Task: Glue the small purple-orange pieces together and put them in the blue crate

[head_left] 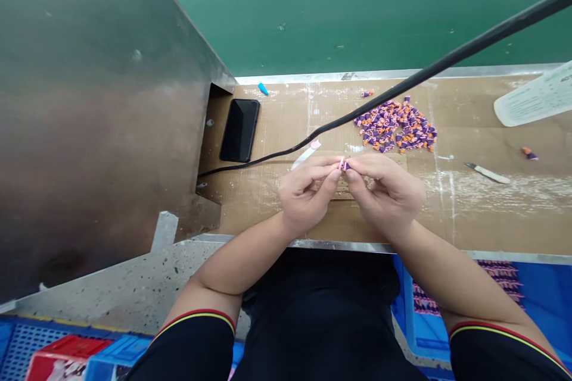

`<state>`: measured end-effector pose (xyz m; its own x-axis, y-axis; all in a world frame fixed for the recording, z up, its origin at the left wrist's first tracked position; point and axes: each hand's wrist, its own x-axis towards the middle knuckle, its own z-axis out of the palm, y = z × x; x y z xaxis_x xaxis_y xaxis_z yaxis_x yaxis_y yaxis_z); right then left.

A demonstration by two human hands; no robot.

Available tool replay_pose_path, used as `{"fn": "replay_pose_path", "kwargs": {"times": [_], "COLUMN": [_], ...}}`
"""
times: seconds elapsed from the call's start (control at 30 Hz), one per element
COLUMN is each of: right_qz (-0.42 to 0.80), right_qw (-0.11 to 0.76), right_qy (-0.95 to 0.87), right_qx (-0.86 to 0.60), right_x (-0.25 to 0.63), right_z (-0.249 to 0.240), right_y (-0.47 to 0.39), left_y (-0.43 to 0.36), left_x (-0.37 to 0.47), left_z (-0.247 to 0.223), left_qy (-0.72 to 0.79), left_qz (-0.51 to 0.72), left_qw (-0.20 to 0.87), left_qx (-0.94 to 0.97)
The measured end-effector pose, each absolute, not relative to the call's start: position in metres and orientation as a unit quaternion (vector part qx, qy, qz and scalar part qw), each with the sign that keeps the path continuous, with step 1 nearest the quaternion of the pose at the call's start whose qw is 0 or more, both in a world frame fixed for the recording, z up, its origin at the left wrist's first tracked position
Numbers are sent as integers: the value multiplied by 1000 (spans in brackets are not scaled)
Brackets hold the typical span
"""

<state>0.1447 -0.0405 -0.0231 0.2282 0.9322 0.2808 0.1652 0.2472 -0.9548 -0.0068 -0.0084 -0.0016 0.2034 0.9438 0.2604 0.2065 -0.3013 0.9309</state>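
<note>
"What are the fingers [329, 183] doing?"

"Left hand [306, 193] and right hand [391, 190] pinch one purple-pink piece [347, 166] above the bench [254, 196], axis roughly nine-to-three, purple toward three."

"Around it?"

"One heap [417, 130], uncountable, at two o'clock; one knife [490, 174] at three; one phone [240, 130] near ten."

A black cable [393, 91] slants from the left to the far right, barring the left hand [308, 193] from the smartphone [240, 130]. A metal cabinet [111, 119] blocks the left, a green panel [335, 12] the far side. Bare cardboard [504, 223] leaves a passage at near right, before the white-handled knife [488, 174].
</note>
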Motion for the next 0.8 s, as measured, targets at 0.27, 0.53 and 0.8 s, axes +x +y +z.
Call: {"fn": "replay_pose_path", "kwargs": {"times": [0.27, 0.53, 0.8], "right_qz": [289, 312, 316], "right_qw": [585, 591, 592], "right_qy": [-558, -545, -543], "right_qx": [-513, -506, -505], "right_x": [148, 148, 147], "right_z": [-17, -20, -19], "right_y": [-38, -38, -38], "left_y": [-5, -10, -11], "left_x": [-9, -9, -10], "left_z": [2, 1, 1], "left_qy": [391, 398, 401], "left_qz": [449, 436, 439], "left_qw": [306, 342, 343], "left_qx": [743, 731, 727]}}
